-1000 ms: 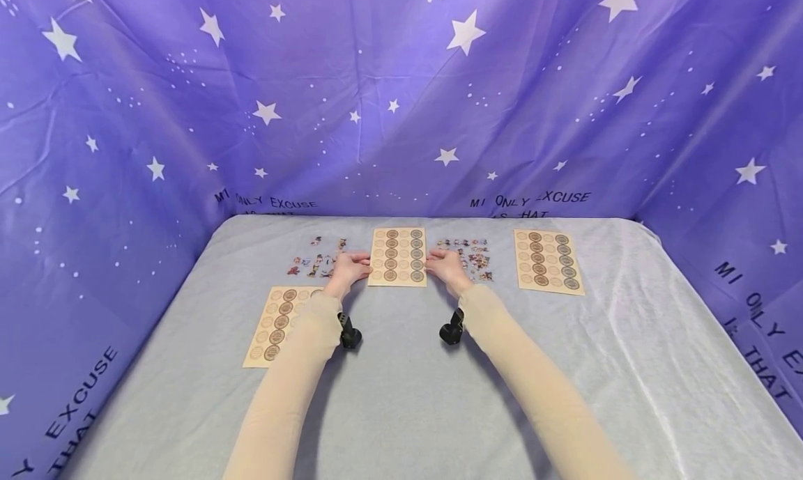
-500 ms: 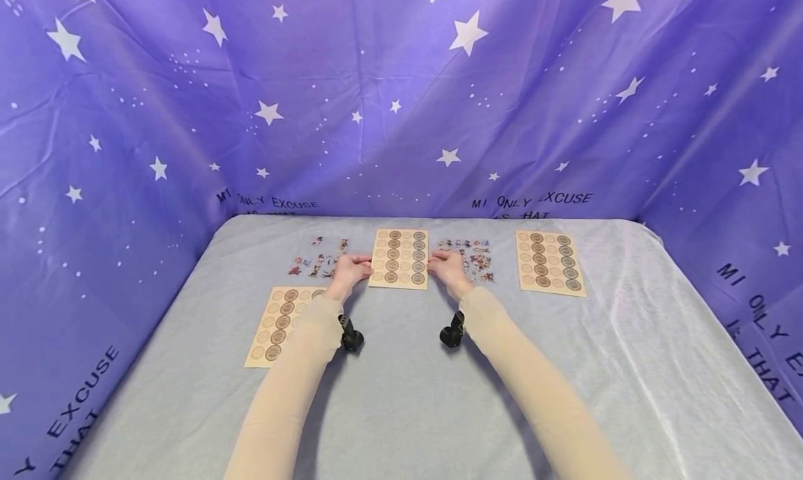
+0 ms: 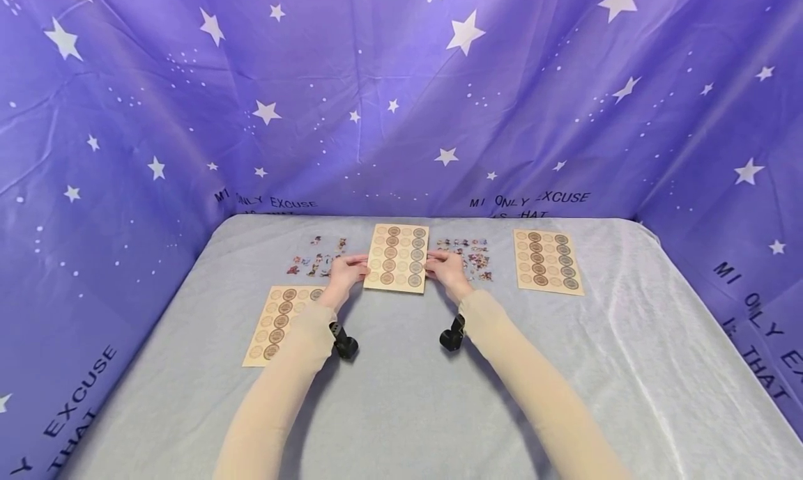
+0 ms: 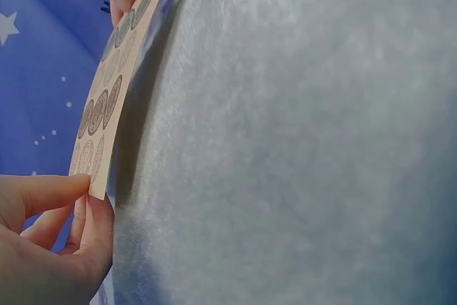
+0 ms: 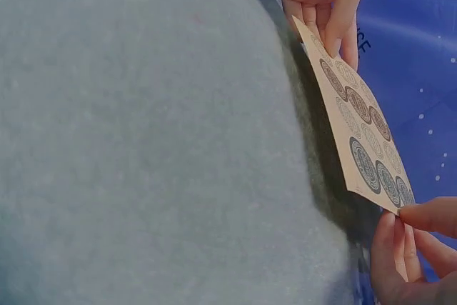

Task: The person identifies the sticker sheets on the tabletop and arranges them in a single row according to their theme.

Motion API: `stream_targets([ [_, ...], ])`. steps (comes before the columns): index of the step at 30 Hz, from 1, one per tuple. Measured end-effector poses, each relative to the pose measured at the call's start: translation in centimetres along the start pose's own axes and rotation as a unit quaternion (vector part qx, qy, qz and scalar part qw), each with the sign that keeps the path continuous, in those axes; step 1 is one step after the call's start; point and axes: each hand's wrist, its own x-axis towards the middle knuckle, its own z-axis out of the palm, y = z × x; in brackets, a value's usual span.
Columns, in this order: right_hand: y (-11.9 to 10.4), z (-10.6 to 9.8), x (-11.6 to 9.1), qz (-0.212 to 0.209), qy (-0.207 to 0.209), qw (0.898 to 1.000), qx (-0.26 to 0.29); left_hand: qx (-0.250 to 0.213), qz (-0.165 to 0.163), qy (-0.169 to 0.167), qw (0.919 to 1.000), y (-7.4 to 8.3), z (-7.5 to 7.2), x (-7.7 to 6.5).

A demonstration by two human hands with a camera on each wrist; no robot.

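Observation:
A tan sticker sheet (image 3: 396,258) printed with columns of round seals is held at the far middle of the table. My left hand (image 3: 346,274) pinches its left edge, thumb on top and fingers beneath, as the left wrist view shows on the sheet (image 4: 107,105). At the opposite edge my right hand (image 3: 449,271) pinches it the same way; the thumb and fingers meet at the edge in the right wrist view, where the sheet (image 5: 357,126) is slightly bowed. A shadow under the sheet's near edge shows it raised off the cloth.
A matching sticker sheet (image 3: 260,341) lies at the left, partly under my left forearm. Another sheet (image 3: 548,261) lies at the far right. Clear sheets of small colourful figure stickers flank the held sheet, one at left (image 3: 304,262), one at right (image 3: 479,260). Behind hangs a purple star-printed curtain (image 3: 401,132).
The held sheet has lifted a little and tilted, its near edge shifting slightly left and toward me. My left hand and forearm moved slightly left; the right hand stays nearly in place.

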Motion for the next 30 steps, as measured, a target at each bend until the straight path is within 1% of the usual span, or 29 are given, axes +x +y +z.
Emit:
stream_targets([
  [3,-1.1,0.1,-1.4,0.001,-0.004,1.0,0.003,-0.012,-0.001,-0.001,0.9999,0.1,-0.2,-0.3],
  [4,-0.8,0.0,-1.2,-0.002,-0.006,1.0,0.008,-0.013,-0.001,-0.002,0.9999,0.2,-0.2,-0.4],
  [5,-0.8,0.0,-1.2,-0.001,-0.004,1.0,0.008,-0.013,-0.001,-0.003,0.9999,0.3,-0.3,-0.5],
  [8,-0.1,-0.1,-0.4,0.006,0.001,1.0,0.016,-0.011,-0.001,-0.004,0.9999,0.4,-0.4,-0.9],
  [10,0.5,-0.2,0.3,0.005,0.0,1.0,0.018,-0.009,-0.007,-0.003,0.9999,0.5,-0.5,-1.0],
  [11,0.4,-0.1,0.3,0.01,0.005,1.0,0.015,-0.008,-0.009,-0.003,0.9999,0.5,-0.6,-1.1],
  [12,0.9,-0.1,0.7,0.011,0.007,1.0,0.017,-0.009,-0.013,-0.003,0.9999,0.5,-0.7,-1.2],
  [18,1.6,0.0,0.7,0.01,0.008,1.0,0.022,-0.013,-0.025,-0.008,0.9996,0.9,-1.2,-2.0],
  [20,1.7,-0.1,0.6,0.002,0.003,1.0,0.023,-0.01,-0.026,-0.009,0.9996,1.0,-1.4,-2.3],
  [23,1.7,-0.2,0.3,-0.012,-0.005,1.0,0.023,-0.008,-0.02,-0.014,0.9997,1.2,-1.7,-3.0],
  [24,2.1,-0.3,0.5,-0.018,-0.013,0.999,0.028,-0.009,-0.017,-0.014,0.9997,1.2,-1.8,-3.1],
  [26,1.7,-0.2,-0.1,-0.014,-0.012,1.0,0.018,-0.012,-0.01,-0.015,0.9998,1.2,-2.0,-3.6],
  [28,1.5,-0.1,-0.5,-0.008,-0.017,1.0,0.018,-0.018,-0.006,-0.014,0.9997,1.1,-2.3,-4.0],
  [30,1.2,0.0,-1.1,0.003,-0.02,1.0,0.014,-0.021,-0.009,-0.008,0.9997,0.9,-2.5,-4.3],
])
